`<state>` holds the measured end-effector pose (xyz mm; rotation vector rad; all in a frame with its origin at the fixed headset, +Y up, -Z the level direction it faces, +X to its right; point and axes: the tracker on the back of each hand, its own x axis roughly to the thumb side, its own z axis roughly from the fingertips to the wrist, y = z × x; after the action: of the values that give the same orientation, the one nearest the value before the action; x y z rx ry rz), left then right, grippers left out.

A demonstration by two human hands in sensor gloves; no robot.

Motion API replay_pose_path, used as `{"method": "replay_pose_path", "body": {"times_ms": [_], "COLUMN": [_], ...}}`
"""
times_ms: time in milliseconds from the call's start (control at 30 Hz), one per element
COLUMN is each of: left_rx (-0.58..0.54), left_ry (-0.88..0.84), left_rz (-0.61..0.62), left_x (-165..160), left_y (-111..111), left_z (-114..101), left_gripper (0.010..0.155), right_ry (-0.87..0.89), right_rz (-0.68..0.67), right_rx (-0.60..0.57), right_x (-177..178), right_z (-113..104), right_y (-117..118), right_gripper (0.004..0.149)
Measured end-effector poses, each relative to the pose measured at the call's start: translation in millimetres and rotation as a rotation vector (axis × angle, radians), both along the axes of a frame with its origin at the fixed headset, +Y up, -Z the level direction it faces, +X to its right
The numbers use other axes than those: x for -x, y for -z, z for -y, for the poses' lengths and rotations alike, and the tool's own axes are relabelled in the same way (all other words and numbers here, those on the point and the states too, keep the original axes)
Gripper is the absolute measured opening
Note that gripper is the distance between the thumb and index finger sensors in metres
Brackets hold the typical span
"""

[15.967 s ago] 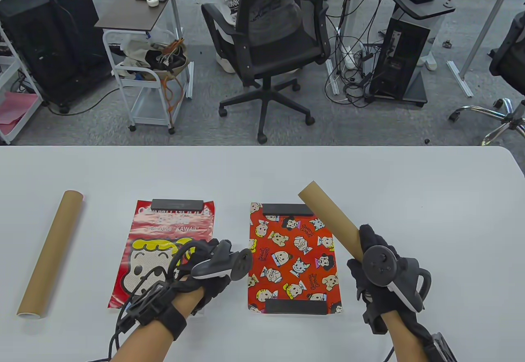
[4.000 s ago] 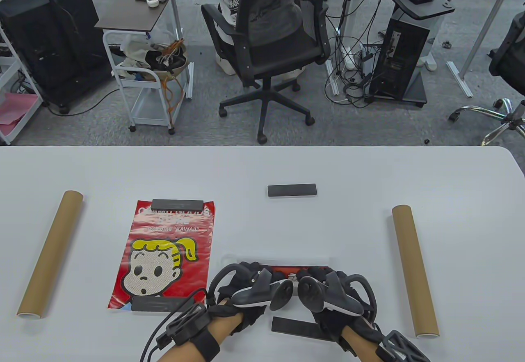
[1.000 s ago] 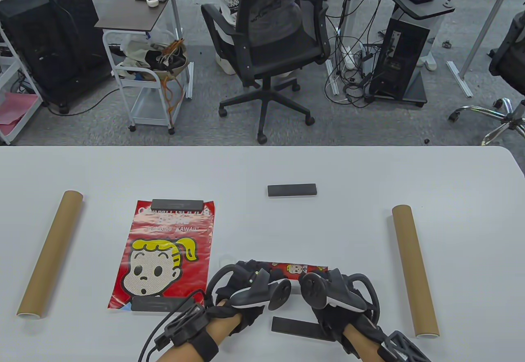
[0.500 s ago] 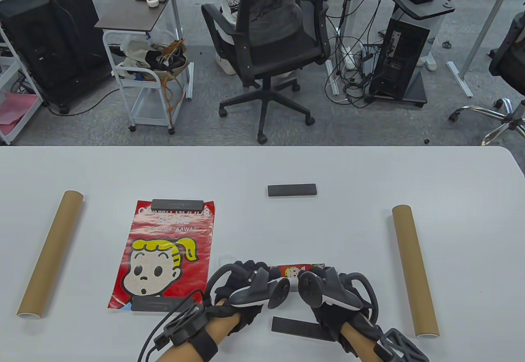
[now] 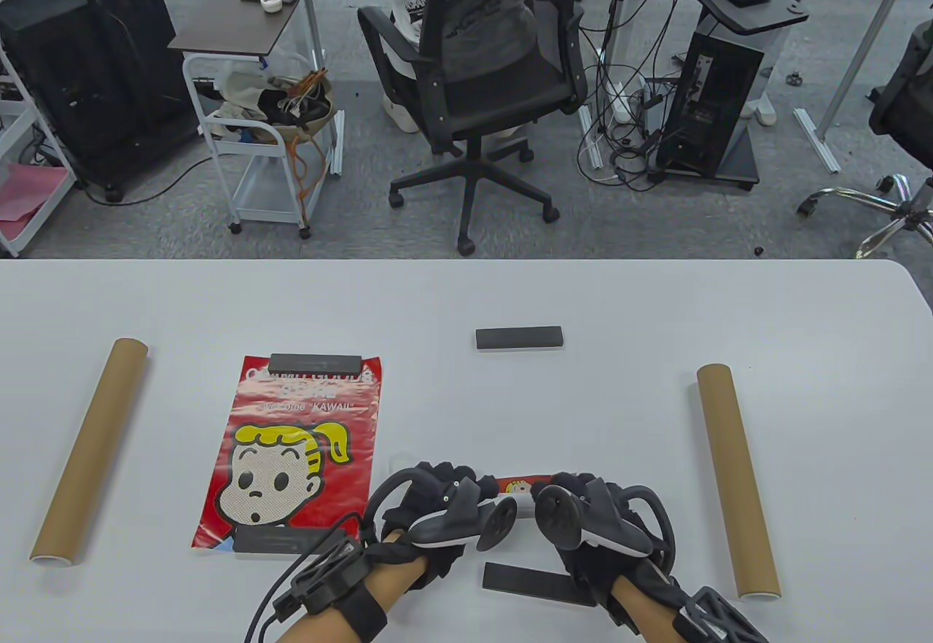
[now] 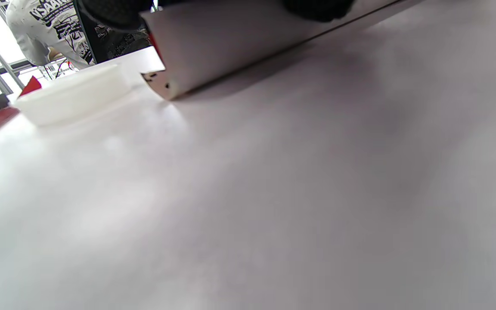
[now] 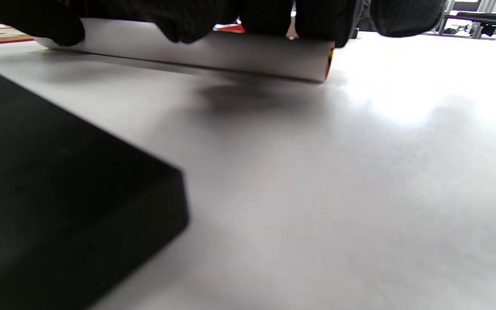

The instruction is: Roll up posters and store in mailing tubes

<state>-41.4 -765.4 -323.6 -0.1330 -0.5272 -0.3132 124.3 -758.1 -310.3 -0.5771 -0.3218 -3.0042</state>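
Both hands on the rolled poster

The left hand (image 5: 437, 501) and right hand (image 5: 594, 515) press their fingers onto the rolled poster (image 5: 516, 486) lying on the desk (image 5: 466, 300).

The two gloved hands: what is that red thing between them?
In the table view, a strip of the rolled poster shows between the left hand and right hand.

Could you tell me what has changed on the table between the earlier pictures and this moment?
The cartoon-pattern poster, flat sixteen seconds ago, is now a tight roll under both hands; the left hand and right hand press on it. Its two black bars were taken off, and the right tube, held then, was set down. The girl poster and left tube stayed put.
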Motion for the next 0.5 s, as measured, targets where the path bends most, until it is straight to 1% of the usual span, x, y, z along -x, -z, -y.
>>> {"method": "replay_pose_path", "body": {"times_ms": [67, 133, 200, 267, 300, 333, 400, 433, 467, 500], "left_rx": [0.001, -0.008, -0.016, -0.023, -0.001, 0.016, 0.014, 0.015, 0.019, 0.008], "left_ry": [-0.004, 0.003, 0.019, -0.006, 0.005, 0.009, 0.003, -0.004, 0.001, 0.008], "left_rz": [-0.014, -0.022, -0.016, -0.009, -0.011, -0.018, -0.02, -0.035, -0.039, -0.043], "left_x": [2, 3, 3, 2, 2, 2, 3, 4, 5, 5], "left_y": [1, 1, 1, 0, 1, 0, 1, 2, 2, 3], "left_z": [0, 2, 0, -2, -3, -4, -4, -3, -2, -1], "left_gripper": [0.06, 0.064, 0.06, 0.058, 0.058, 0.058, 0.058, 0.062, 0.066, 0.066], "right_ry": [-0.03, -0.039, -0.038, -0.011, 0.0, 0.004, -0.023, -0.04, -0.039, -0.034], "right_rz": [0.01, 0.032, 0.033, 0.027, 0.02, 0.01, 0.019, 0.035, 0.043, 0.053], "right_rx": [0.018, 0.026, 0.041, 0.008, -0.025, -0.033, 0.021, 0.053, 0.046, 0.034], "right_x": [1, 3, 3, 1, 0, -1, -2, -1, 0, 1], "right_z": [4, 8, 6, 1, -1, -3, 1, 5, 6, 8], "right_y": [2, 6, 8, 5, 2, 0, 1, 3, 5, 8], "right_gripper": [0.057, 0.059, 0.059, 0.058, 0.058, 0.056, 0.056, 0.058, 0.059, 0.059]}}
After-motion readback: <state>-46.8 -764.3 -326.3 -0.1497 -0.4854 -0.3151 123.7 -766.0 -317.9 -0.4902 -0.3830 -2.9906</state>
